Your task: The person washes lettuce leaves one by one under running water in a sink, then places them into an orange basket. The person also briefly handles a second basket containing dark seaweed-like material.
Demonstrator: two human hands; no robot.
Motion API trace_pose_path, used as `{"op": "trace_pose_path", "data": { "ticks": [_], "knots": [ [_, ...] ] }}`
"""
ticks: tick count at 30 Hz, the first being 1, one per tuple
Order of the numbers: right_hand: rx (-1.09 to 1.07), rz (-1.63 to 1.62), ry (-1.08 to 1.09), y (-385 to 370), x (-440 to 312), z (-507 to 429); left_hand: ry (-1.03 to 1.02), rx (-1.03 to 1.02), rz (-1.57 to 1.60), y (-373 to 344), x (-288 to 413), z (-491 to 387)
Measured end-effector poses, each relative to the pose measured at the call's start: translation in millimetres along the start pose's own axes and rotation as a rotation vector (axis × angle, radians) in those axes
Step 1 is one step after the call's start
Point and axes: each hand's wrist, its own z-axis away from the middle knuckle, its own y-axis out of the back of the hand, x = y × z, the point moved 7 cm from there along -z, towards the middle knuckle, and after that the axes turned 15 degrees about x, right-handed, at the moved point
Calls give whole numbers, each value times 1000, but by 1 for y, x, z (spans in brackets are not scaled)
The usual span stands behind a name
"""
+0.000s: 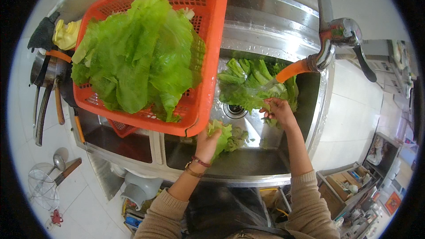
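My right hand [278, 111] grips a lettuce leaf [254, 99] by its edge, over the right basin of a stainless steel sink [262, 142]. Water runs onto the leaf from the orange hose end [294, 70] of the faucet [332, 36]. More green leaves [255, 69] lie in the basin behind it, near the drain [235, 110]. Just below the corner of an orange plastic basket [217, 39], my left hand [208, 142] holds another lettuce leaf [222, 136]. Large wet lettuce leaves [142, 53] are heaped in the basket, which spans the sink's left side.
A second basin [113, 142] sits partly under the basket, with a smaller red basket [121, 127] in it. Pans [49, 73] and a wire strainer [43, 186] hang at the left. A grey gas cylinder [144, 187] stands below the sink, and an open box [348, 182] lies right.
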Motion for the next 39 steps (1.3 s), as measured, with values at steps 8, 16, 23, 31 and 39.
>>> {"op": "trace_pose_path", "data": {
  "ticks": [8, 16, 23, 31, 39],
  "knots": [
    [-171, 455, 485, -47, -24, 77, -905, -186, -623, -46, 85, 15],
    [-245, 144, 269, -49, -13, 80, -354, -762, -766, -57, 29, -25],
    [-263, 203, 376, -49, -33, 77, -15, -896, -482, -59, 27, -29],
    [-116, 421, 794, -62, -27, 115, -694, -620, -820, -64, 29, 2],
    [-83, 350, 214, -41, 79, 72, -570, -483, -561, -21, 26, 2]
  ]
}}
